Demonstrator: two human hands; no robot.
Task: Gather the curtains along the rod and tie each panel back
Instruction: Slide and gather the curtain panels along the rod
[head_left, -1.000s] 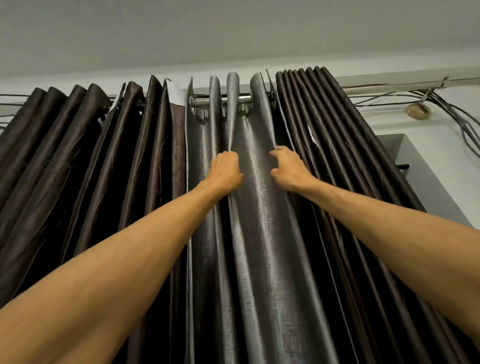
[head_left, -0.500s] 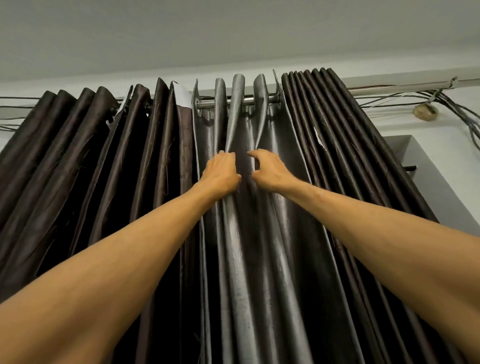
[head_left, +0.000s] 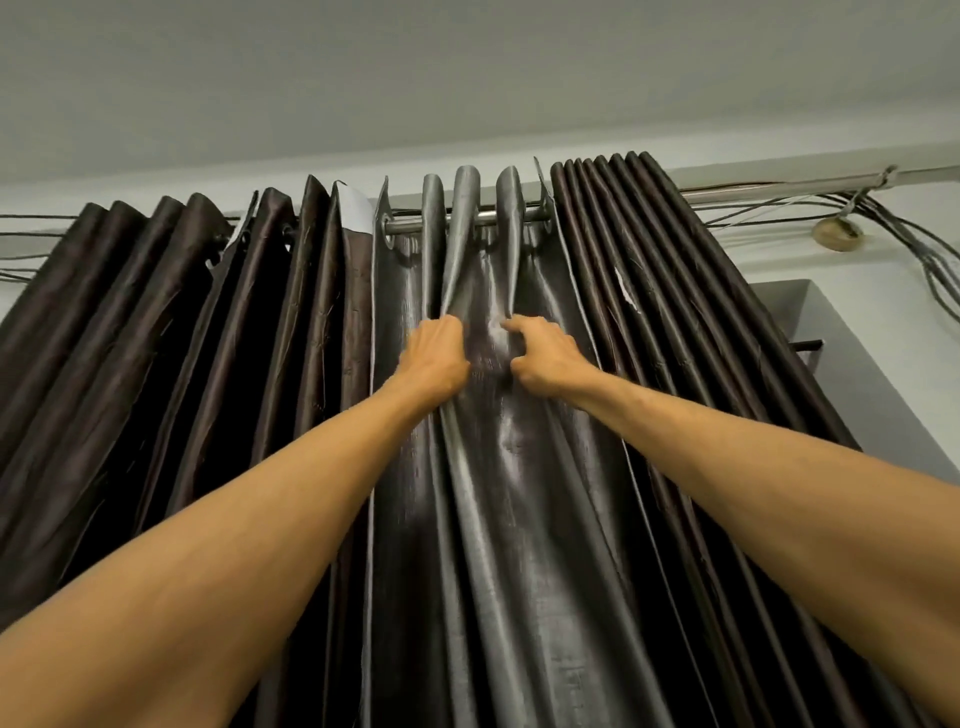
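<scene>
Head view. Left hand (head_left: 434, 358) is fisted on one fold of the grey panel (head_left: 524, 519). Right hand (head_left: 545, 358), just beside it, pinches the next fold with curled fingers. The folds run lengthwise from both grips up to the rod (head_left: 408, 227) directly above. Stacked dark folds (head_left: 649, 291) lie right of the right hand, the nearer one. Judgement: the coming slide goes sideways along the rod. No containers visible.

No text, label or number is readable.
</scene>
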